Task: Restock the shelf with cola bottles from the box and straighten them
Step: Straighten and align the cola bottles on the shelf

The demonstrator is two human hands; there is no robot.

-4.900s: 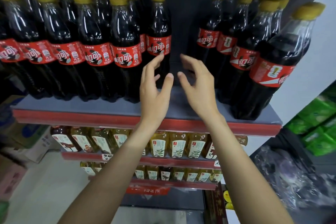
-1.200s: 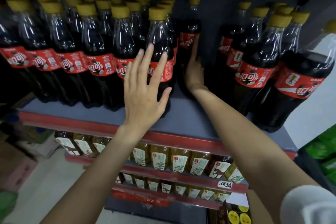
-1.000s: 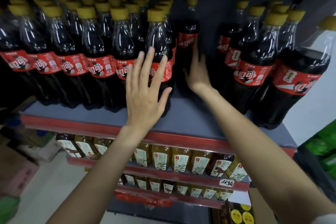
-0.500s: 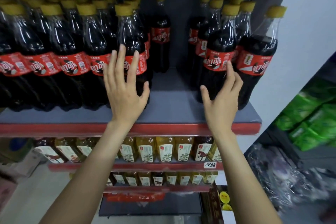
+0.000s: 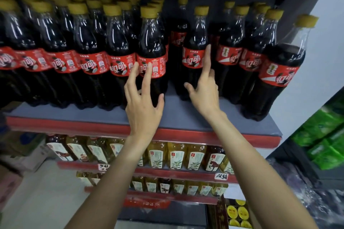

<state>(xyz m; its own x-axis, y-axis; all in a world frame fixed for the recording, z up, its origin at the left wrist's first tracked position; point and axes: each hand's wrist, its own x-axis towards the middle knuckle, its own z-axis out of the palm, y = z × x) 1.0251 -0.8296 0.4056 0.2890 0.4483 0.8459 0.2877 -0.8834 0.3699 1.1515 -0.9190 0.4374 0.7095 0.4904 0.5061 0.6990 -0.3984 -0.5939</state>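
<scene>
On the shelf [image 5: 167, 117], the packed front row of cola bottles [image 5: 74, 57] fills the left part, and the left hand [image 5: 144, 106] reaches with fingers [image 5: 148, 72] spread and straight onto the row's last bottle [image 5: 151, 61]. Just right of that bottle the right hand [image 5: 204, 91], fingers loose and apart, touches a lone bottle [image 5: 193, 55]. Closing the gap likely needs a low, upright push leftward.

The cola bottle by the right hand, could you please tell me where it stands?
In the head view, the cola bottle stands upright centre-right on the grey shelf, with the right hand open against its right side.
</scene>
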